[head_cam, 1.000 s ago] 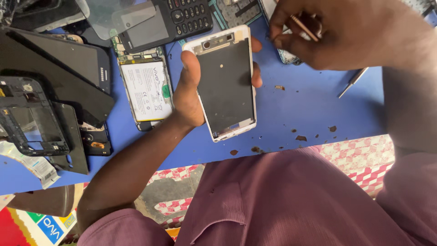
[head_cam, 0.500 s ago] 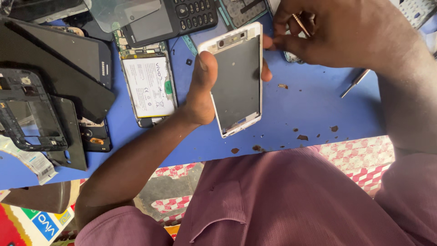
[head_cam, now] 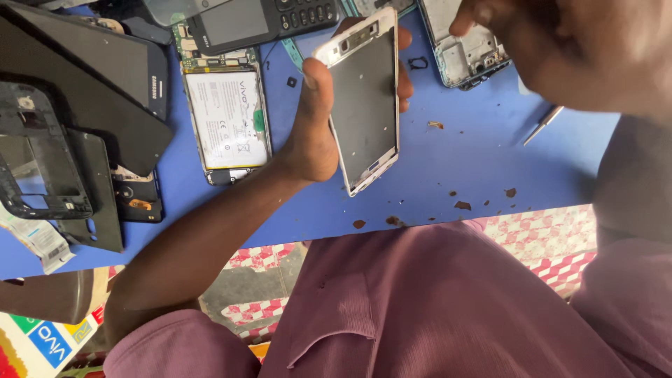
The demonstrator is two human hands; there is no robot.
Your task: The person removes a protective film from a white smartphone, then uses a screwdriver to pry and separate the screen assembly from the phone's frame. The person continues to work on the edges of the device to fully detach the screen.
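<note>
My left hand (head_cam: 311, 133) grips a white phone frame (head_cam: 364, 98) with a dark grey panel, thumb on its left edge and fingers behind its right edge. The frame is tilted and held above the blue table (head_cam: 462, 164). My right hand (head_cam: 560, 49) hovers at the top right, close to the camera and blurred, with its fingertips over an opened phone chassis (head_cam: 462, 59). Whether that hand holds anything is hidden.
A phone with its white battery exposed (head_cam: 225, 119) lies left of my left hand, below a black keypad phone (head_cam: 259, 17). Black phones and back covers (head_cam: 91, 84) and a black frame (head_cam: 35, 164) crowd the left. A thin metal tool (head_cam: 542, 126) and brown crumbs (head_cam: 462, 205) lie on the right.
The white phone frame has risen and tilted further towards the top of the view in my left hand. My right hand has lifted closer to the camera; the thin stick in it is out of sight.
</note>
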